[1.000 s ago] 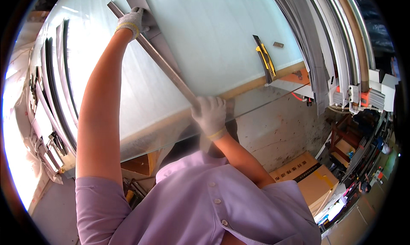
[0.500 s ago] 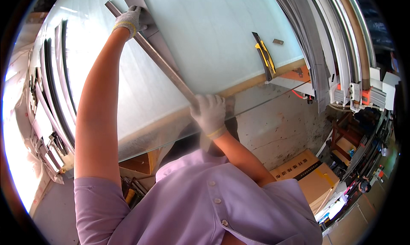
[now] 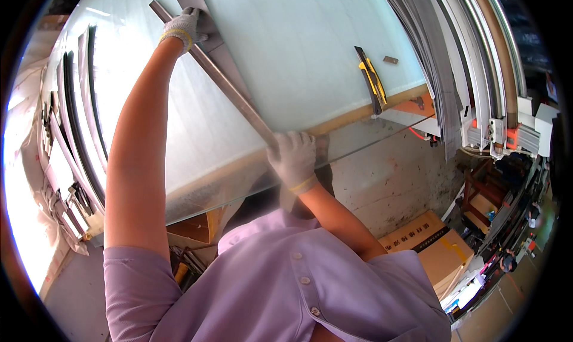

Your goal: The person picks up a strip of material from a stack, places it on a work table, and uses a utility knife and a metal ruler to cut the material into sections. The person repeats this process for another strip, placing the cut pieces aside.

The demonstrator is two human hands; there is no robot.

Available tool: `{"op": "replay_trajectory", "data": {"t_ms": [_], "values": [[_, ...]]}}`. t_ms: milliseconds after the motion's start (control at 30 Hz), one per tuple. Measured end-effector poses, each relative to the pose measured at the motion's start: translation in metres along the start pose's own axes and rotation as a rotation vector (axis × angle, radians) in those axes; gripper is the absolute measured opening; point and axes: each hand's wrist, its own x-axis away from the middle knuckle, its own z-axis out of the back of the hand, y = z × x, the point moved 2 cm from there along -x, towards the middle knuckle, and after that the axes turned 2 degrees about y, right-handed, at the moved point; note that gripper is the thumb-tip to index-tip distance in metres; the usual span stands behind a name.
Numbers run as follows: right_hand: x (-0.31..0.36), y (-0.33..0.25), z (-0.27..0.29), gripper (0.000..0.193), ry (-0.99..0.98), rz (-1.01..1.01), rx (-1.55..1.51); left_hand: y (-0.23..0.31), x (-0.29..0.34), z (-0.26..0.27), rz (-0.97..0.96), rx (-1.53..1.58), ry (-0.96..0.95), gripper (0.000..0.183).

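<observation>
A long, narrow metal bar [image 3: 230,90] lies slantwise over the glass tabletop [image 3: 286,55], from the upper left toward my body. Near its far end my left hand [image 3: 182,28], in a knitted glove with a yellow cuff band, is closed round it. My right hand [image 3: 293,157], gloved the same way, grips the near end at the table's front edge; its fingers cover that end. A flat grey strip [image 3: 224,61] lies along the bar's right side, partly hidden under my left fingers. To the right rests a yellow and black utility knife [image 3: 372,79], with a small metal plate [image 3: 390,59] beyond it.
Long grey and white profiles [image 3: 427,61] line the table's right side. Dark and pale strips [image 3: 77,103] lie at the left. The glass edge crosses in front of my body. Below, at the right, stands a cardboard box [image 3: 430,243] among cluttered items on the floor.
</observation>
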Motion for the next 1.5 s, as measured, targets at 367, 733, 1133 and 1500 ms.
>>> {"op": "replay_trajectory", "data": {"t_ms": [367,733,1133,1500], "values": [[-0.002,-0.002,0.004,0.029,-0.084,-0.004,-0.005,0.003,0.001,0.005,0.023,-0.009,-0.049,0.081],[-0.001,0.0,0.001,0.029,-0.097,0.01,0.013,-0.002,-0.003,-0.005,0.004,-0.013,-0.017,0.078],[-0.003,-0.001,0.004,0.034,-0.036,0.061,0.02,0.003,0.003,0.002,-0.005,-0.025,0.006,0.076],[-0.001,0.001,0.003,0.035,-0.005,0.067,0.018,0.003,0.002,0.003,-0.008,-0.024,-0.006,0.075]]}}
